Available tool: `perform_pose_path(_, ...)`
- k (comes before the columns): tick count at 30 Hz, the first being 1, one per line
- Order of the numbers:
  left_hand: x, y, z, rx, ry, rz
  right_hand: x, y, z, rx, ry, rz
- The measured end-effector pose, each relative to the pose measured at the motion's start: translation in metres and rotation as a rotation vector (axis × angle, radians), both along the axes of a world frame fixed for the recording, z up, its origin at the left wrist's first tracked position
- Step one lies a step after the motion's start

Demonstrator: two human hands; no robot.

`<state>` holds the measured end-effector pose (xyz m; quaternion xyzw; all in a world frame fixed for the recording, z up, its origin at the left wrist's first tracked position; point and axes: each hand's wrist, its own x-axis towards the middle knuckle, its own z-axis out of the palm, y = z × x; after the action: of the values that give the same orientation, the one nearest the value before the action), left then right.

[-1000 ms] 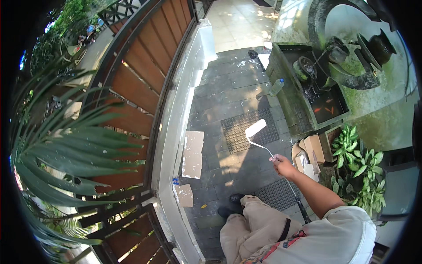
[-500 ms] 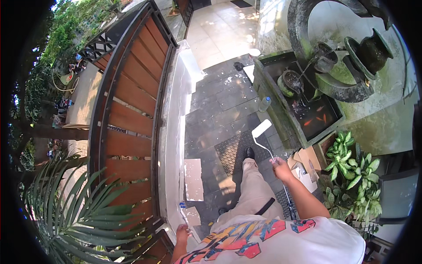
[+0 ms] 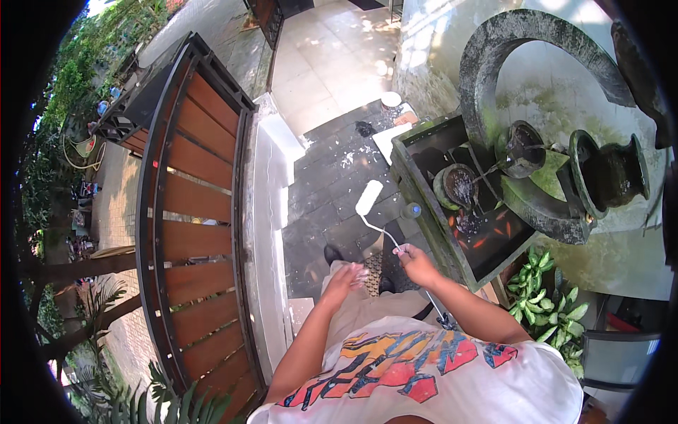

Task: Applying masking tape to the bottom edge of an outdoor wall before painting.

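Observation:
My right hand [image 3: 418,267] is closed round the thin metal rod of a paint roller [image 3: 369,197]. Its white sleeve points ahead over the dark paving, and the lower end of the rod runs back under my right forearm to a dark grip. In front of my body is my left hand [image 3: 345,283], fingers stretched out and nothing seen in them. It is apart from the roller. White smudges show on its fingertips. To the left runs a low wall [image 3: 270,191], coated white.
A slatted brown gate [image 3: 201,184] stands left of the wall. On the right are a stone fish pond [image 3: 431,230] with pots and a bottle [image 3: 412,210] beside it. Farther ahead lie a white tub [image 3: 390,100], a white board [image 3: 385,145] and a dark crumpled thing [image 3: 364,128]. A leafy plant [image 3: 540,297] grows at right.
My left hand has risen from beside the low wall to the front of my body. The roller has shifted left and forward in my right hand. I have stepped ahead, and the view has shifted.

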<state>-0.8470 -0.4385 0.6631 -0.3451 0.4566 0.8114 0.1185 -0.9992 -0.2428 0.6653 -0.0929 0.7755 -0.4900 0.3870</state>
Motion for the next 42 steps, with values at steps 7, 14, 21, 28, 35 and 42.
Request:
perform_pose_path(7, -0.22, -0.07, -0.032, 0.126, -0.044, -0.016, -0.084, -0.125, -0.005, -0.075, 0.005, -0.053)
perform_pose_path(14, -0.355, -0.162, -0.039, 0.251, -0.028, -0.027, -0.124, -0.14, 0.085, -0.182, -0.589, -0.153)
perform_pose_path(21, -0.476, -0.239, -0.053, 0.049, -0.108, -0.58, -0.241, -0.21, 0.106, 0.495, -0.016, -0.14)
perform_pose_path(28, -0.494, -0.394, -0.132, -0.219, -0.062, -0.339, -0.451, -0.222, -0.081, 0.87, 0.296, 0.172)
perform_pose_path(35, -0.38, -0.571, -0.23, -0.473, -0.553, 0.24, -0.586, -0.263, -0.221, 1.043, 0.178, 0.289)
perform_pose_path(42, -0.288, -0.671, -0.241, -0.457, -0.716, -0.379, -0.661, -0.218, -0.328, 1.24, 0.171, 0.277)
